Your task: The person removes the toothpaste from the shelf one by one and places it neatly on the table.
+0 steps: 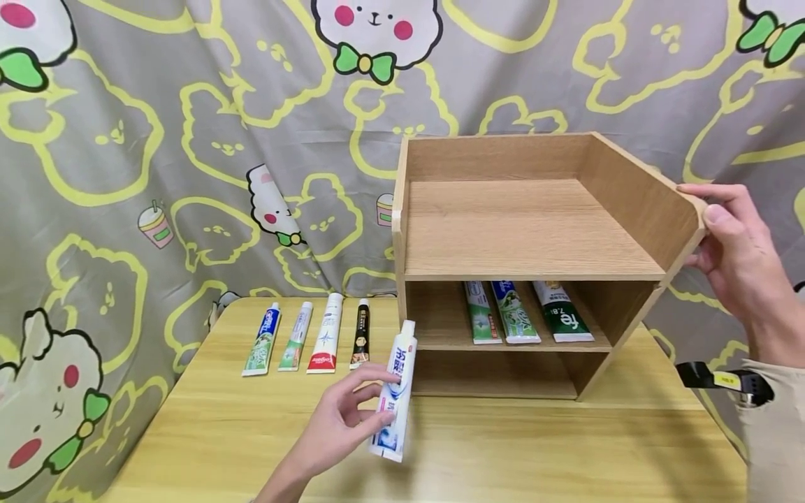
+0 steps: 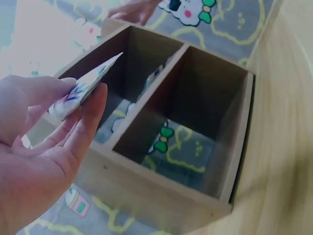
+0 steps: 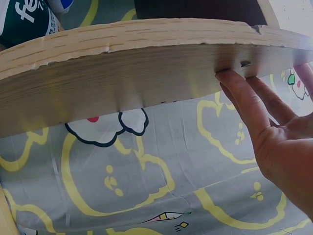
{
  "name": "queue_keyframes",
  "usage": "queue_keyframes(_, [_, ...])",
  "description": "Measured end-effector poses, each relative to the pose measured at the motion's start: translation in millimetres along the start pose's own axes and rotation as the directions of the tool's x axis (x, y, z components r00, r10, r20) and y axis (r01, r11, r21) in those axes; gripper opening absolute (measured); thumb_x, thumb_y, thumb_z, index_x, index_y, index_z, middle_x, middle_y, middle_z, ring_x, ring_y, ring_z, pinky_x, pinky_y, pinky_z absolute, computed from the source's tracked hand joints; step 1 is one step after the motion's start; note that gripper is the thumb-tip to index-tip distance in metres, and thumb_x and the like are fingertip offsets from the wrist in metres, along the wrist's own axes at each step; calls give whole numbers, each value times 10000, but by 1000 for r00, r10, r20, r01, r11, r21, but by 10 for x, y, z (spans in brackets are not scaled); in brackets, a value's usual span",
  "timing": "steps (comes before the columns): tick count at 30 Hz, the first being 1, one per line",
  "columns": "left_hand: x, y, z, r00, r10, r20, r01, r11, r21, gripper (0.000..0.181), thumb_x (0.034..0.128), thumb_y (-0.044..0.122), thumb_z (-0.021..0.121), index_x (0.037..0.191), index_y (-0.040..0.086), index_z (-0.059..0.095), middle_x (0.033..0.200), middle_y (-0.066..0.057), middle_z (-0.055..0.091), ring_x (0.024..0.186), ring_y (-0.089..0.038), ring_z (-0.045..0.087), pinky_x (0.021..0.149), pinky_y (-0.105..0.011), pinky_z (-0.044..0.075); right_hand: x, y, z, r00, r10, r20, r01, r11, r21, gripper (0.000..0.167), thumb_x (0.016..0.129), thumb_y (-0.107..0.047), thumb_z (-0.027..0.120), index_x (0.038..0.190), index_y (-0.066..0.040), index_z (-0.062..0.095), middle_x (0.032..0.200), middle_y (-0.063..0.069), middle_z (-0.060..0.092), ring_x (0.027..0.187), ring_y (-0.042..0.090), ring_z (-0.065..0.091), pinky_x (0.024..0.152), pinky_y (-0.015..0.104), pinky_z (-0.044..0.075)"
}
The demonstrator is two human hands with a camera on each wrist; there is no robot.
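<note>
My left hand (image 1: 336,426) pinches a white and blue toothpaste tube (image 1: 397,395) between thumb and fingers, cap end up, just in front of the left side of a wooden shelf (image 1: 534,276). From the left wrist view, the tube (image 2: 88,85) is edge-on, held off the shelf's open front. At the top right corner of the shelf, my right hand (image 1: 738,244) grips the side panel; its fingertips touch the panel's outer face (image 3: 166,73) in the right wrist view. On the middle tier lie three toothpaste tubes: one slim green (image 1: 483,314), one blue-green (image 1: 516,314), one dark green (image 1: 562,314).
Left of the shelf, several toothpaste tubes lie in a row on the wooden table (image 1: 251,433): blue-green (image 1: 262,342), slim green (image 1: 295,339), white and red (image 1: 325,335), black (image 1: 360,335). A patterned curtain (image 1: 207,126) hangs behind.
</note>
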State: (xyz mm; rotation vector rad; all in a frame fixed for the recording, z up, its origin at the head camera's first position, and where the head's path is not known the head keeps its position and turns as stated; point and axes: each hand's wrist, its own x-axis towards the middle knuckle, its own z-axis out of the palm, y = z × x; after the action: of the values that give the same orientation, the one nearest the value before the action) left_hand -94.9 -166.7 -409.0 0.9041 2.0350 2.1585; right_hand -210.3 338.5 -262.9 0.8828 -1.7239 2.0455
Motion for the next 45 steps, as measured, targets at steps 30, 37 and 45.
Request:
queue_keyframes(30, [-383,-586,-412,880,-356,-315,368,929,-20,653,785,-136,772,1389,-24,551,1466,-238,456,1048,-226,686,858,-372,607,9,-11,0,1000,-2,4,2,1000,9,406,1072,14,310,1454,-8,443,1324,159,436,866,194,642,600,222,591])
queue_keyframes(37, [-428,-725,-449,849,-414,-327,437,899,-2,625,794,-119,784,1373,1,583,1342,-269,564,1031,-254,701,825,-366,615,13,-1,14,1000,-5,12,5,1000,26,405,1071,20,304,1451,-4,441,1328,162,431,895,205,643,610,237,601])
queue_keyframes(45, [-490,-867,-449,821,-456,-344,484,875,-4,622,808,-111,772,1386,13,577,1178,-262,667,994,-352,700,755,-420,630,15,12,29,1000,0,12,-1,998,67,400,1074,26,294,1447,6,436,1333,170,433,914,216,645,620,256,609])
